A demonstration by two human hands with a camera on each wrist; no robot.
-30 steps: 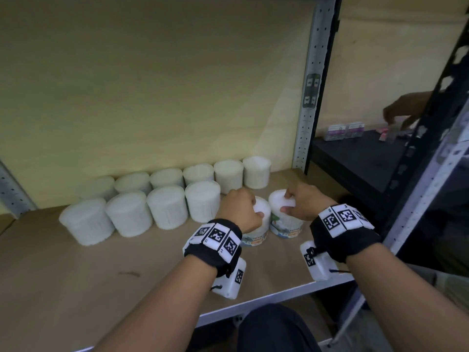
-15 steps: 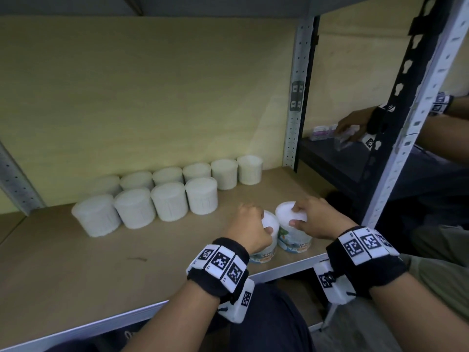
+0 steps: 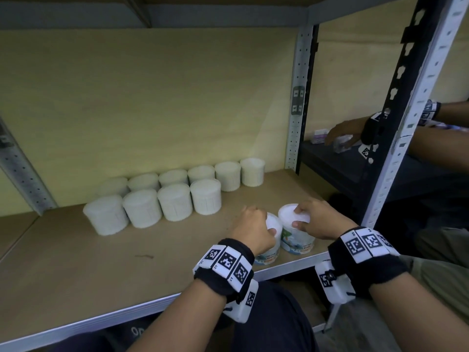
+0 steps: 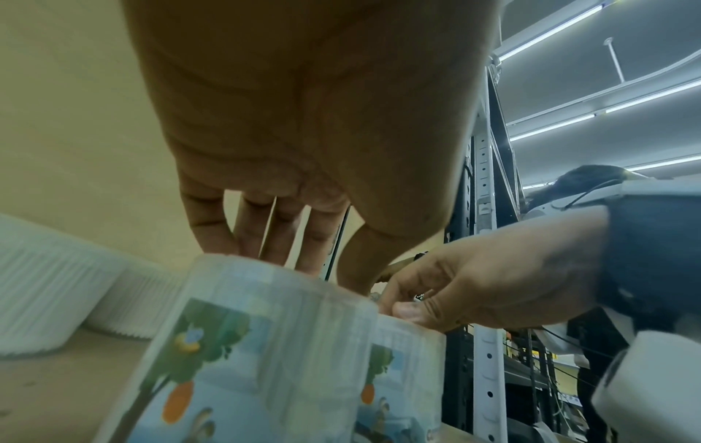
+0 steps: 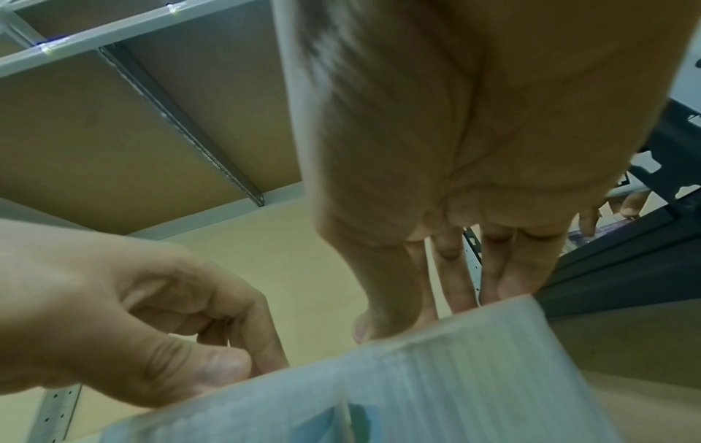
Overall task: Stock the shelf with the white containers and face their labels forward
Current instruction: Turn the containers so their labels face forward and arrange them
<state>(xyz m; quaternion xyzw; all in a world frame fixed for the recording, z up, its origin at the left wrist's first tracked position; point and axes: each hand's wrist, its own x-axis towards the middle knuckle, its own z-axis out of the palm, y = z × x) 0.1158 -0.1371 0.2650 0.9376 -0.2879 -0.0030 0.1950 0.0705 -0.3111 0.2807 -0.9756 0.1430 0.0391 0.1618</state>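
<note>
Two white containers stand side by side near the front edge of the wooden shelf (image 3: 76,270), their blue picture labels turned towards me. My left hand (image 3: 253,228) grips the left container (image 3: 272,250) from above, fingers curled over its lid; the left wrist view shows this container (image 4: 243,353) with its label. My right hand (image 3: 312,219) grips the right container (image 3: 297,240) by its lid, thumb on the near rim; the container (image 5: 436,374) is blurred in the right wrist view. Several more white containers (image 3: 175,201) stand in two rows further back, without visible labels.
A grey perforated upright (image 3: 297,102) bounds the shelf at the right rear; a second upright (image 3: 406,128) stands at the front right. Beyond it another person's hands (image 3: 342,133) work on a dark shelf with small boxes. The shelf's left half is bare wood.
Both hands have drawn the two labelled containers from beside the front row towards the shelf's front edge. The view has pulled back and up.
</note>
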